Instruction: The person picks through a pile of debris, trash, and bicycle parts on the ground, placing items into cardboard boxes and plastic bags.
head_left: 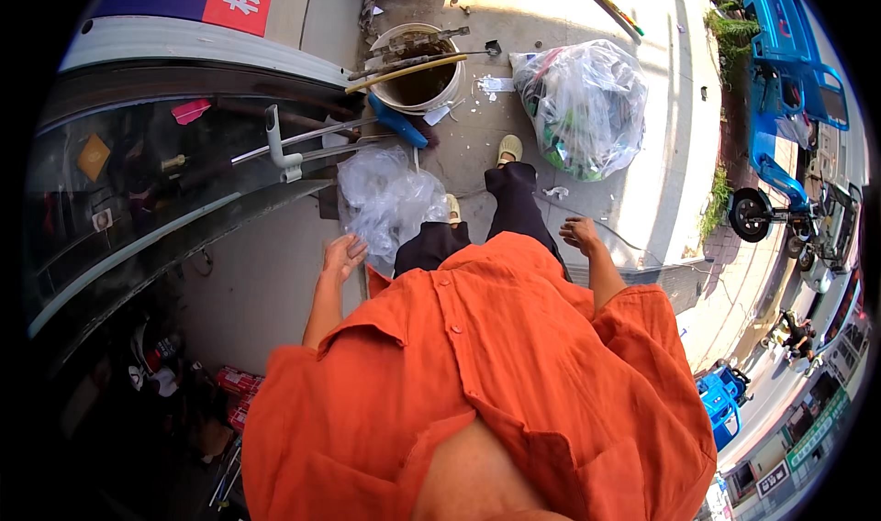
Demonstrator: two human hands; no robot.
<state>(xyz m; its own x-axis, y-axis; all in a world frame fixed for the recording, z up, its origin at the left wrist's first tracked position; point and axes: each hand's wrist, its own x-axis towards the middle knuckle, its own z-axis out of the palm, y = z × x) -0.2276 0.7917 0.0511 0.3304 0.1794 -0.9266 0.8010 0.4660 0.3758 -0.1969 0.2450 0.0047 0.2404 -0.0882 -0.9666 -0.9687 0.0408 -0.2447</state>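
Note:
My left hand hangs at my left side with its fingers loosely apart and nothing in them. Closest to it is a crumpled sheet of clear plastic on the ground, and I cannot tell whether they touch. On the other side, my right hand hangs empty, its fingers slightly bent and spread. Beyond it, a large clear plastic bag stuffed with green and white things rests on the pavement. My feet in pale yellow shoes stand between the plastic sheet and the bag.
A white bucket of murky brown liquid stands ahead, with a yellow stick and dirty tools across its rim. Beside it lies a blue brush. A glass door with a handle is at left; a blue cargo tricycle stands at right.

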